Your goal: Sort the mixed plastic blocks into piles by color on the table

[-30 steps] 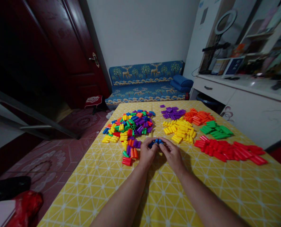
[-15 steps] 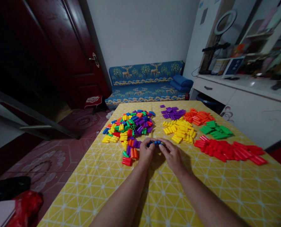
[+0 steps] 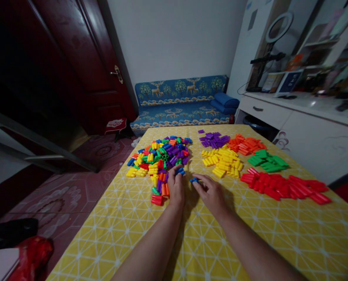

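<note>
Between the fingers of my left hand is a blue plastic piece made of short joined tubes. My right hand pinches a second blue tube piece, a short gap to the right of the first. Both hands are just above the near side of a mixed pile of coloured tube pieces. A red piece and orange pieces lie left of my left wrist.
Sorted piles lie to the right: purple, yellow, orange, green and red. A yellow patterned cloth covers the table. Beyond stand a blue sofa and a white dresser.
My hands were together around blue pieces. Now they have parted, each with a blue piece; the left has moved slightly up and left. The piles look the same.
</note>
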`<state>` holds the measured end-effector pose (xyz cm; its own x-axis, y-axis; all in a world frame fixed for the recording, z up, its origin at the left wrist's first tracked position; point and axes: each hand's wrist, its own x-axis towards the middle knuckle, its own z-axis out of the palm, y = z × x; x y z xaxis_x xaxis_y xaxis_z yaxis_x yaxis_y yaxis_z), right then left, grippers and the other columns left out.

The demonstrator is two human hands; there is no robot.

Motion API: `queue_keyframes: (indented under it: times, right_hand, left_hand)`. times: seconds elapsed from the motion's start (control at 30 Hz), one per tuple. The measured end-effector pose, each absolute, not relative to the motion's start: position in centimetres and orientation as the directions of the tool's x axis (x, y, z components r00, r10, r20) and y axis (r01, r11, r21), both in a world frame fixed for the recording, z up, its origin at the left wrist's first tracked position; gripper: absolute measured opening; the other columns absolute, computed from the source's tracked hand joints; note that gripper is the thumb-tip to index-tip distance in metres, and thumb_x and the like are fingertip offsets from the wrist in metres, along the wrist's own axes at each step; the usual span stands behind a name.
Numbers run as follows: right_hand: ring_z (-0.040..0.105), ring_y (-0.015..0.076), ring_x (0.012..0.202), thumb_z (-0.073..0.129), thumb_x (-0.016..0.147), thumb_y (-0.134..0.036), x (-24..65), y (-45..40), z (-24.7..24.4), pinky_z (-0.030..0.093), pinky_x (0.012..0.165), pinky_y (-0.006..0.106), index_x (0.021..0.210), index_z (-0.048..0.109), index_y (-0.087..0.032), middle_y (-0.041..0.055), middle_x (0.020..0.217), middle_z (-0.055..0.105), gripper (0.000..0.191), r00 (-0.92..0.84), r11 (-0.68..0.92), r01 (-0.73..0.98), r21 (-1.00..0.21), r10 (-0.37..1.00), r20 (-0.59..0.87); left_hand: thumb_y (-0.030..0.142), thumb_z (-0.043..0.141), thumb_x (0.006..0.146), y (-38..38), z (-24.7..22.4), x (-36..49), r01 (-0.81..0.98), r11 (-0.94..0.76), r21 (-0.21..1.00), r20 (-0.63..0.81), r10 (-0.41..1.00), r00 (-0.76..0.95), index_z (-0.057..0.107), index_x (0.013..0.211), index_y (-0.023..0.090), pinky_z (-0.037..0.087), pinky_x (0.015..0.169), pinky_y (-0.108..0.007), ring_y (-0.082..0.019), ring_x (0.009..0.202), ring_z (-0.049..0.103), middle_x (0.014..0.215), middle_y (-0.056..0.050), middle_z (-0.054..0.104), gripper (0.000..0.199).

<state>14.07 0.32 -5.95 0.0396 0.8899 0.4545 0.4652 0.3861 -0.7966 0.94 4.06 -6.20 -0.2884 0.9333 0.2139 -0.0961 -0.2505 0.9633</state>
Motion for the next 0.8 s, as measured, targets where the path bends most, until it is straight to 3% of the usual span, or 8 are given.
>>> queue_keyframes:
  times: [0.13, 0.23, 0.37, 0.47, 0.6, 0.8]
  right_hand:
    - [0.068, 0.0192, 0.100, 0.056, 0.092, -0.037, 13.9, 0.0, -5.7, 0.057, 0.078, 0.029, 0.113, 0.069, -0.029, 0.0041, 0.114, 0.071, 0.026, -0.043, 0.383, 0.486, -0.785, 0.908, 0.416]
    - [0.069, 0.0187, 0.094, 0.054, 0.093, -0.037, 14.0, 0.3, -6.0, 0.056, 0.073, 0.028, 0.111, 0.068, -0.028, 0.0041, 0.107, 0.072, 0.025, 0.043, 0.365, 0.469, -0.805, 0.900, 0.433]
    - [0.068, 0.0172, 0.080, 0.056, 0.091, -0.037, 14.1, 0.7, -6.4, 0.055, 0.066, 0.029, 0.125, 0.060, -0.026, 0.0072, 0.113, 0.069, 0.037, 0.146, 0.358, 0.408, -0.840, 0.882, 0.448]
    - [0.068, 0.0184, 0.087, 0.058, 0.090, -0.035, 14.1, 0.7, -6.3, 0.057, 0.073, 0.030, 0.129, 0.058, -0.026, 0.0088, 0.120, 0.067, 0.041, 0.139, 0.382, 0.377, -0.844, 0.877, 0.459]
    - [0.065, 0.0203, 0.106, 0.057, 0.089, -0.032, 14.0, 0.8, -6.2, 0.056, 0.086, 0.032, 0.116, 0.065, -0.026, 0.0073, 0.116, 0.067, 0.029, 0.113, 0.413, 0.357, -0.838, 0.871, 0.477]
    - [0.065, 0.0195, 0.107, 0.059, 0.087, -0.027, 14.0, 1.0, -6.3, 0.055, 0.091, 0.034, 0.112, 0.066, -0.025, 0.0064, 0.115, 0.067, 0.027, 0.102, 0.422, 0.339, -0.841, 0.872, 0.479]
  left_hand:
    - [0.016, 0.049, 0.078, 4.2, -6.4, 1.0, -0.120, -0.247, 0.962, 0.206, 0.938, -0.280, 0.063, 0.117, 0.018, 0.051, 0.094, -0.035, -0.021, 0.107, 0.063, 0.115, -0.008, 0.067, 0.042]
    - [0.021, 0.055, 0.082, 4.0, -6.1, 1.4, -0.142, -0.271, 0.952, 0.238, 0.948, -0.213, 0.064, 0.115, 0.017, 0.051, 0.095, -0.037, -0.022, 0.107, 0.064, 0.117, -0.010, 0.067, 0.035]
    - [0.030, 0.059, 0.088, 3.5, -5.9, 2.0, -0.194, -0.298, 0.934, 0.302, 0.953, -0.011, 0.059, 0.124, 0.019, 0.051, 0.097, -0.039, -0.023, 0.109, 0.066, 0.116, -0.012, 0.069, 0.038]
    - [0.031, 0.061, 0.089, 3.2, -6.0, 2.3, -0.167, -0.343, 0.924, 0.357, 0.932, 0.065, 0.053, 0.132, 0.021, 0.051, 0.098, -0.040, -0.024, 0.112, 0.066, 0.120, -0.013, 0.069, 0.044]
    - [0.032, 0.056, 0.093, 3.1, -6.2, 2.3, -0.112, -0.364, 0.925, 0.374, 0.923, 0.090, 0.048, 0.136, 0.023, 0.049, 0.102, -0.041, -0.024, 0.120, 0.062, 0.125, -0.012, 0.067, 0.045]
    - [0.029, 0.050, 0.096, 3.2, -6.3, 2.1, -0.041, -0.395, 0.918, 0.397, 0.913, 0.094, 0.048, 0.137, 0.024, 0.049, 0.102, -0.040, -0.022, 0.117, 0.064, 0.123, -0.010, 0.069, 0.041]
